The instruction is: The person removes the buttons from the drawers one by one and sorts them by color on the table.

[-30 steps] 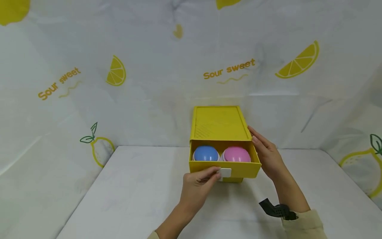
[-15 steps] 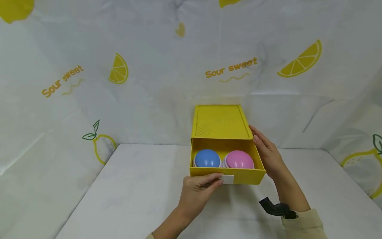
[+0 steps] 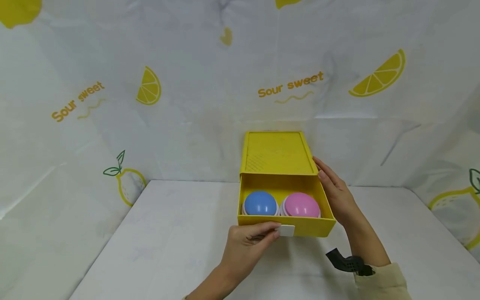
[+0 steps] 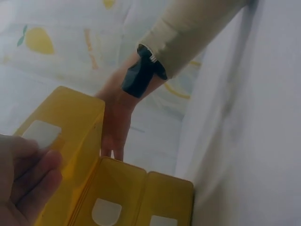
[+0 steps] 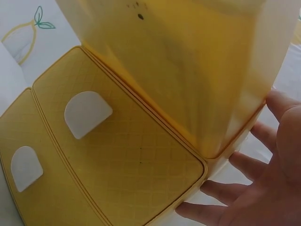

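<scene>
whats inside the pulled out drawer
A blue dome and a pink dome, side by side. The drawer front hides their bottoms; anything farther back, under the cabinet top, is covered.

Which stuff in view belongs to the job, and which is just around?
Job:
top drawer, pulled open
white handle, pinched by the left hand
yellow cabinet, right hand against its side
probably the blue dome and pink dome inside

Just around:
white table
lemon-print backdrop
black wristband
</scene>
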The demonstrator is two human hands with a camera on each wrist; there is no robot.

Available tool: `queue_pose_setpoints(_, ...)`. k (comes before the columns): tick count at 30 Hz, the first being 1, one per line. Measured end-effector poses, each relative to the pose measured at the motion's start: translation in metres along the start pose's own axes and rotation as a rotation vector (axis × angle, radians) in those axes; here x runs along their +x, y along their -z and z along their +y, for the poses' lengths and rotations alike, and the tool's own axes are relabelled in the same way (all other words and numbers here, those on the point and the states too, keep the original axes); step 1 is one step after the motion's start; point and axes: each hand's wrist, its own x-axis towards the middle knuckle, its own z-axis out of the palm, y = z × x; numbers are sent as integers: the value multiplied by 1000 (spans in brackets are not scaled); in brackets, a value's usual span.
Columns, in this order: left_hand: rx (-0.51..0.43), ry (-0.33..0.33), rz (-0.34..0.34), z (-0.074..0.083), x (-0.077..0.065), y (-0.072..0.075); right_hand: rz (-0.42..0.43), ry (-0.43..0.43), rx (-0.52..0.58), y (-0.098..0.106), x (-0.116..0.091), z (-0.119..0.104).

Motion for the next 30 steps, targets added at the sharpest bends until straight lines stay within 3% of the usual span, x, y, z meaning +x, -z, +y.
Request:
queue_pose_setpoints(5,140,18,-102,14,5,14,-8,-5,-1,-1,0,1)
queue_pose_setpoints(10,187,89,-228,39,24,37,-2,-7,-7,0,-2,-1)
queue_pose_setpoints(17,203,141,-269,60,52,62,-17,-2,13,-1,0,-1)
queue_pose_setpoints(22,238,214,-333,62,76,70,-11,-2,-5,-1,1,-1)
queue_pose_setpoints(27,342,324,-506,55,101,72,-2,-18,-10,-1,0,-1)
queue_pose_setpoints(30,366,348,-591,50,113,71,-1,-29,-1,-1,0,0)
